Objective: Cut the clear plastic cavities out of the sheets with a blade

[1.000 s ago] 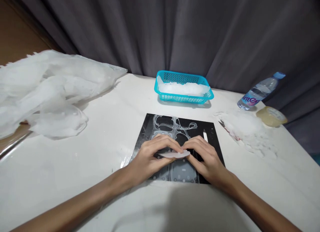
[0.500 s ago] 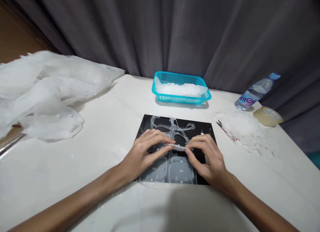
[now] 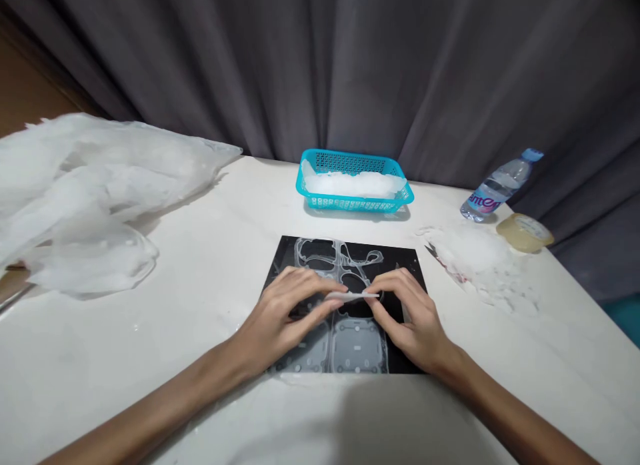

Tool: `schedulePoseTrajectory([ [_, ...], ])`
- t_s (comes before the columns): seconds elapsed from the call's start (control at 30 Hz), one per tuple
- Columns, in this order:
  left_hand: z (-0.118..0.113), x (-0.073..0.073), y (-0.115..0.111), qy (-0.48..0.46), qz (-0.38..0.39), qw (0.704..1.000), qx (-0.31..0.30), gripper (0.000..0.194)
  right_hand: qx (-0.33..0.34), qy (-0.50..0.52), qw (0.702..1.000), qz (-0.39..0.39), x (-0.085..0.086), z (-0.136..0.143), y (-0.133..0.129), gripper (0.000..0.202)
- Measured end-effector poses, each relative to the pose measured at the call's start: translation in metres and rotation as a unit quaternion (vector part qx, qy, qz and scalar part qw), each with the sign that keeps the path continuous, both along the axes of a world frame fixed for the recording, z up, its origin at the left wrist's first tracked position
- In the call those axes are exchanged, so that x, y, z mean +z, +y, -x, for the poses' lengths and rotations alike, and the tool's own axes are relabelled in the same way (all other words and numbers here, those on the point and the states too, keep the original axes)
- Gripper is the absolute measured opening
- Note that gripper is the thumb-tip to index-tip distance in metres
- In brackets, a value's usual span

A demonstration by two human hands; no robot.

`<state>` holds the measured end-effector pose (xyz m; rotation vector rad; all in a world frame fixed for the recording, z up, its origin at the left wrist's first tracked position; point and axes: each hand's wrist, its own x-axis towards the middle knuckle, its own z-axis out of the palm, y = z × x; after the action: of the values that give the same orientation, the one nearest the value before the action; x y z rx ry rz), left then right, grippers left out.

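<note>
A thin, translucent white plastic piece point(image 3: 354, 296) is held nearly edge-on between both hands. My left hand point(image 3: 293, 311) pinches its left end between thumb and fingers, and my right hand point(image 3: 407, 311) pinches the right end the same way. Below them lies a black board point(image 3: 407, 358) on the table. On the board rests a clear moulded plastic sheet point(image 3: 357, 341) with rounded-square panels at the near side and cut-out openings at the far side. Part of the sheet is hidden under my hands.
A blue basket point(image 3: 355, 203) of white pieces stands behind the board. On the right are scissors point(image 3: 445, 261), white scraps point(image 3: 480, 251), a water bottle point(image 3: 500, 185) and a tape roll point(image 3: 525, 233). A large white plastic bag point(image 3: 110, 191) covers the left back of the table.
The white piece has been tilted slightly in my fingers and now shows more edge-on. The whole view has shifted a little; both hands keep their pinch.
</note>
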<state>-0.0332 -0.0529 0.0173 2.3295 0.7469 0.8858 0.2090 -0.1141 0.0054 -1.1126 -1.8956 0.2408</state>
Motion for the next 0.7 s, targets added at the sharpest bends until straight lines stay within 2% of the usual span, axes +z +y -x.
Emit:
schedulePoseTrajectory([
  [0.13,0.0000,-0.0012,-0.0016,0.014,0.012,1.000,-0.024,0.009,0.019,0.005,1.000,-0.014,-0.0018,0.0037,-0.0025,0.017],
  [0.33,0.0025,-0.0053,0.0026,-0.040,0.080,0.995,-0.031,0.014,0.031,-0.008,0.999,0.012,-0.0023,0.0007,-0.0017,0.017],
  [0.53,-0.0016,-0.0032,0.0018,-0.050,0.136,0.989,-0.038,0.009,0.027,-0.003,0.999,-0.023,-0.0001,-0.0025,-0.0001,0.018],
  [0.7,-0.0026,-0.0041,0.0006,-0.047,0.160,0.985,-0.044,0.010,0.039,-0.030,0.999,0.000,0.0003,-0.0032,-0.0001,0.019],
])
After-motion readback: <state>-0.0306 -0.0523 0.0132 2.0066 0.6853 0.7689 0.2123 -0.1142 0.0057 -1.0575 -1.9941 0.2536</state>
